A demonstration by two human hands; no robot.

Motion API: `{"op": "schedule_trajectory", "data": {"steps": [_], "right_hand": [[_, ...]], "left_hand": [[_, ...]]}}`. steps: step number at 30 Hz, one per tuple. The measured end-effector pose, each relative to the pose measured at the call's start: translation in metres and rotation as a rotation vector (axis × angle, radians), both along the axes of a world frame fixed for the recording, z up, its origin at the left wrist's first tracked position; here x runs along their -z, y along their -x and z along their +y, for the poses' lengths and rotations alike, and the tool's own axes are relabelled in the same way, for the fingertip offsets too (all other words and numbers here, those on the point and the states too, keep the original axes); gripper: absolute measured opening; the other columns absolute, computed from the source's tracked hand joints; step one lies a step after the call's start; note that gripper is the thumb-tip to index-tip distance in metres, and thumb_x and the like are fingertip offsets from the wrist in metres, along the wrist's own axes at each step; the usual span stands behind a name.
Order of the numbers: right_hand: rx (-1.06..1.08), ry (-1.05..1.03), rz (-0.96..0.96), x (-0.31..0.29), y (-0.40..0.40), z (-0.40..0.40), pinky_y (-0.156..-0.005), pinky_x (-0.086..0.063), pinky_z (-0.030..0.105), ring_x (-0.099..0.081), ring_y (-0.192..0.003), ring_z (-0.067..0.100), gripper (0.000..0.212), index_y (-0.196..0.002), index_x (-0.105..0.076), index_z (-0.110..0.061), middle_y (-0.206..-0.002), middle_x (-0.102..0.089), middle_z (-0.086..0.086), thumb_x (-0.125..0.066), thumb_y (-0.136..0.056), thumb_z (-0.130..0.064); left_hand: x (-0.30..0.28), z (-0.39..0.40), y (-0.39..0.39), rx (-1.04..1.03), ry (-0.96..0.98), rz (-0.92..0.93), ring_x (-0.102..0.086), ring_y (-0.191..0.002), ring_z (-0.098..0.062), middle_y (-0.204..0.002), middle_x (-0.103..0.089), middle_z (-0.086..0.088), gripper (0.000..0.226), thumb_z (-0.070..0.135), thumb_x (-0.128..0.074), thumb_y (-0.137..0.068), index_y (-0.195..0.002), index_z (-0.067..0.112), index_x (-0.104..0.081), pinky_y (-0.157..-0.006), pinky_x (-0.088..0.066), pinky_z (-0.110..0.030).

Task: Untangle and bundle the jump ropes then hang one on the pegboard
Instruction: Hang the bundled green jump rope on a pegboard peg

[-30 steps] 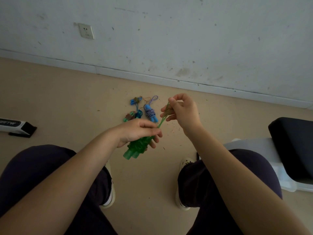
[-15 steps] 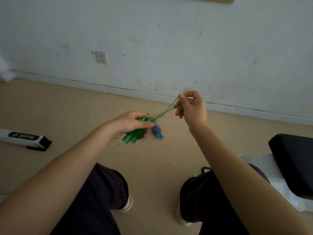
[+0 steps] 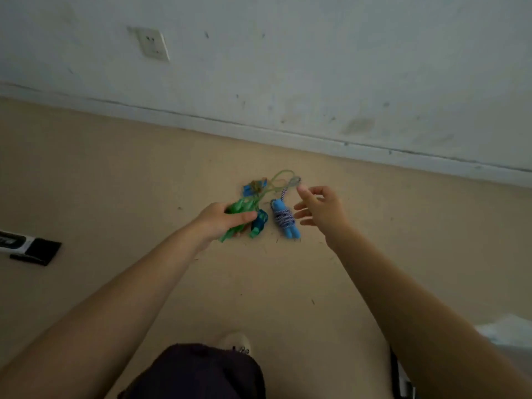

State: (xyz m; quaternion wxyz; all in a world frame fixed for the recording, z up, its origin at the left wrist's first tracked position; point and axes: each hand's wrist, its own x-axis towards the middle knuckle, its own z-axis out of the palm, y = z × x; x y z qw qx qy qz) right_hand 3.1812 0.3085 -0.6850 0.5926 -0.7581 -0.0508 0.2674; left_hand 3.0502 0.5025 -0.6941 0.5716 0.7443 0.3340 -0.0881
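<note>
From the head camera, looking down past a dark trouser knee [image 3: 198, 370] and the toe of a shoe [image 3: 234, 341], both arms reach toward the floor [image 3: 115, 174] near the foot of the wall [image 3: 316, 67]. The left hand [image 3: 221, 220] grips the green jump rope [image 3: 239, 208] by its wound body, fingers and thumb curled round the wraps — a hold that, as I judge it, keeps the coils from springing loose while the free end is dealt with. A slack green loop [image 3: 277, 180] rises from that bundle toward the wall, untucked. The right hand [image 3: 319, 208] hangs just beside it with fingers spread and relaxed, holding nothing; its forefinger points at the loop's far end, near it, though whether it touches I cannot tell. On the floor between the two hands lies the blue jump rope [image 3: 285, 220], its cord wound round its handles and a small tail loop sticking out toward the wall, so it looks already bundled and set aside. A smaller teal bundle [image 3: 259, 224] lies just under the left hand, and another blue-and-orange tangle [image 3: 253, 187] sits a little nearer the wall — too blurred to say how tidy it is. A black-and-white object [image 3: 26, 246] lies at the floor's left edge, and a socket plate [image 3: 152, 43] is on the wall. No pegboard is in view, so hanging seems some way off.
</note>
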Motion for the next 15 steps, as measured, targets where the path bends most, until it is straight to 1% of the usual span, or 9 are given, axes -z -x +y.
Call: {"op": "schedule_trajectory", "data": {"steps": [2,3,5,7,9,10,11,13,15], "right_hand": [[-0.040,0.123,0.101,0.070,-0.023,0.013,-0.074,-0.058,0.044,-0.068,-0.080,0.025,0.035,-0.101,-0.056,-0.012,-0.093,-0.070,0.014,-0.067,-0.091,-0.043],[-0.074,0.169,0.150,0.100,-0.030,0.019,-0.078,-0.058,0.045,-0.067,-0.081,0.024,0.034,-0.101,-0.058,-0.011,-0.096,-0.071,0.014,-0.066,-0.091,-0.043],[-0.177,0.248,0.210,0.149,-0.040,0.033,-0.082,-0.058,0.044,-0.067,-0.084,0.021,0.031,-0.100,-0.062,-0.013,-0.102,-0.070,0.013,-0.062,-0.094,-0.043],[-0.260,0.297,0.236,0.181,-0.046,0.050,-0.086,-0.058,0.043,-0.066,-0.094,0.021,0.038,-0.114,-0.062,-0.014,-0.110,-0.067,0.010,-0.060,-0.094,-0.046],[-0.291,0.286,0.321,0.203,-0.047,0.069,-0.090,-0.056,0.041,-0.061,-0.110,0.023,0.062,-0.140,-0.047,-0.011,-0.129,-0.057,0.006,-0.061,-0.093,-0.049],[-0.290,0.274,0.377,0.214,-0.047,0.079,-0.091,-0.055,0.039,-0.057,-0.117,0.023,0.073,-0.148,-0.037,-0.010,-0.137,-0.050,0.005,-0.062,-0.092,-0.050],[-0.287,0.270,0.414,0.224,-0.047,0.088,-0.092,-0.055,0.039,-0.054,-0.121,0.023,0.078,-0.150,-0.031,-0.010,-0.141,-0.045,0.004,-0.063,-0.091,-0.050],[-0.283,0.254,0.445,0.244,-0.049,0.104,-0.090,-0.055,0.040,-0.054,-0.119,0.021,0.070,-0.147,-0.036,-0.013,-0.142,-0.047,0.003,-0.062,-0.092,-0.048],[-0.226,0.199,0.488,0.260,-0.052,0.119,-0.091,-0.055,0.043,-0.055,-0.118,0.021,0.059,-0.141,-0.042,-0.015,-0.140,-0.051,0.003,-0.061,-0.094,-0.044]], "left_hand": [[0.063,0.017,-0.022,-0.108,0.078,0.052,-0.067,-0.066,-0.007,-0.075,-0.075,0.008,0.038,0.041,-0.084,-0.076,-0.105,0.019,-0.073,-0.054,-0.050,-0.018],[0.091,0.023,-0.031,-0.173,0.105,0.072,-0.068,-0.070,-0.007,-0.082,-0.076,0.007,0.042,0.039,-0.084,-0.077,-0.110,0.018,-0.072,-0.056,-0.050,-0.018],[0.137,0.033,-0.046,-0.313,0.121,0.119,-0.067,-0.089,-0.012,-0.104,-0.073,0.002,0.053,0.046,-0.082,-0.078,-0.121,0.019,-0.067,-0.066,-0.048,-0.022],[0.171,0.043,-0.058,-0.384,0.128,0.158,-0.064,-0.102,-0.017,-0.116,-0.068,0.002,0.059,0.055,-0.077,-0.079,-0.126,0.023,-0.064,-0.077,-0.047,-0.027],[0.195,0.051,-0.067,-0.372,0.134,0.186,-0.063,-0.107,-0.019,-0.121,-0.067,0.002,0.061,0.056,-0.075,-0.081,-0.130,0.022,-0.062,-0.087,-0.049,-0.032],[0.206,0.054,-0.071,-0.353,0.140,0.195,-0.063,-0.110,-0.020,-0.123,-0.067,0.002,0.062,0.055,-0.075,-0.082,-0.132,0.022,-0.062,-0.093,-0.050,-0.035],[0.215,0.057,-0.075,-0.336,0.141,0.205,-0.063,-0.111,-0.020,-0.125,-0.067,0.001,0.061,0.052,-0.075,-0.083,-0.133,0.021,-0.062,-0.098,-0.050,-0.037],[0.230,0.061,-0.081,-0.319,0.111,0.217,-0.063,-0.111,-0.020,-0.123,-0.067,0.002,0.055,0.046,-0.078,-0.083,-0.129,0.020,-0.063,-0.100,-0.050,-0.039],[0.242,0.067,-0.086,-0.333,0.090,0.209,-0.063,-0.103,-0.017,-0.114,-0.066,0.004,0.044,0.041,-0.080,-0.082,-0.118,0.022,-0.060,-0.092,-0.052,-0.034]]}}
